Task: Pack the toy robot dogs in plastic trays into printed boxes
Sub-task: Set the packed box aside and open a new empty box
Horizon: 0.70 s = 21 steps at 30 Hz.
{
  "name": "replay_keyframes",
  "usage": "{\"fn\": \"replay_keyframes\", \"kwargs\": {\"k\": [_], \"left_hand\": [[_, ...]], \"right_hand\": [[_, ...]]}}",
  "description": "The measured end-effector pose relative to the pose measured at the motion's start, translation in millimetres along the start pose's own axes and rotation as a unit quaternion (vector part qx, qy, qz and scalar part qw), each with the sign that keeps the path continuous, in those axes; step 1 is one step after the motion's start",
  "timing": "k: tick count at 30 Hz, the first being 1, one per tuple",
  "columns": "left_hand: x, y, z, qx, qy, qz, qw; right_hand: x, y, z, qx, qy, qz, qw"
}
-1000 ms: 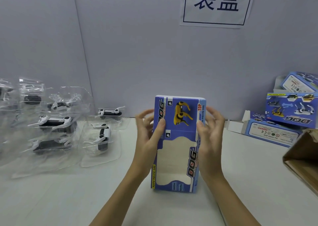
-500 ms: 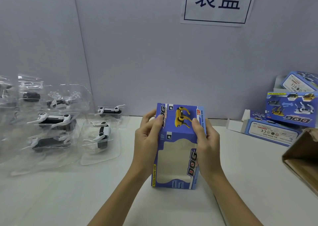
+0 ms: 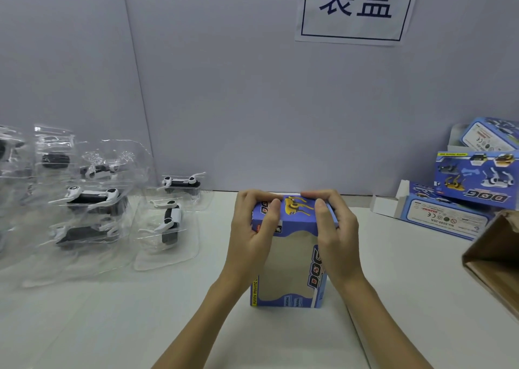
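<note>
White desk (image 3: 393,298) is carrying an upright blue box (image 3: 289,270); left hand (image 3: 252,228) and right hand (image 3: 335,232) are gripping its top, fingers curled.

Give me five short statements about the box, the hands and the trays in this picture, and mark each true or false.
1. Both hands, left hand and right hand, grip the blue box. True.
2. The box lies flat on the table. False: it stands upright.
3. The trayed dogs sit left of the box. True.
4. A red dog is printed on the box's top. False: it is yellow.
5. More printed boxes are stacked at right. True.
</note>
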State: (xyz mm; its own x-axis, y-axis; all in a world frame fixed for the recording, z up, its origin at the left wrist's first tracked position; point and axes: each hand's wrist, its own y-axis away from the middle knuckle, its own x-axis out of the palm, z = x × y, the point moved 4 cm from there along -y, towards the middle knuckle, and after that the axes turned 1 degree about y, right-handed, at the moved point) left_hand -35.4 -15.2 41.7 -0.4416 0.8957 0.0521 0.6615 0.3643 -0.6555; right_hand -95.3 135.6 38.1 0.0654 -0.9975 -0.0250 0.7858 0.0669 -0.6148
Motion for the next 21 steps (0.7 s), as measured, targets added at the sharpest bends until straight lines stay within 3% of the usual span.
{"fn": "replay_keyframes", "kwargs": {"k": [5,10,14,16,18,21], "left_hand": [[1.6,0.8,7.8,-0.075,0.083,0.032,0.993],[-4.9,-1.6,17.5,-0.108,0.088,0.062,0.988],[-9.3,-5.9,17.3,-0.055,0.050,0.022,0.997],[-16.2,-8.7,15.6,0.015,-0.052,-0.017,0.998],[-18.5,-7.6,14.0,0.103,-0.178,-0.044,0.978],[-14.2,-5.5,11.6,0.142,-0.198,-0.057,0.968]], "right_hand": [[3.0,2.3,0.9,0.019,-0.050,-0.001,0.999],[5.7,1.1,-1.0,0.077,-0.096,-0.010,0.992],[8.9,3.2,6.6,0.033,-0.088,0.021,0.995],[9.7,2.3,4.8,0.029,-0.076,0.019,0.997],[13.4,4.6,3.0,0.038,-0.064,0.022,0.997],[28.4,15.0,-0.4,0.043,-0.036,0.081,0.995]]}}
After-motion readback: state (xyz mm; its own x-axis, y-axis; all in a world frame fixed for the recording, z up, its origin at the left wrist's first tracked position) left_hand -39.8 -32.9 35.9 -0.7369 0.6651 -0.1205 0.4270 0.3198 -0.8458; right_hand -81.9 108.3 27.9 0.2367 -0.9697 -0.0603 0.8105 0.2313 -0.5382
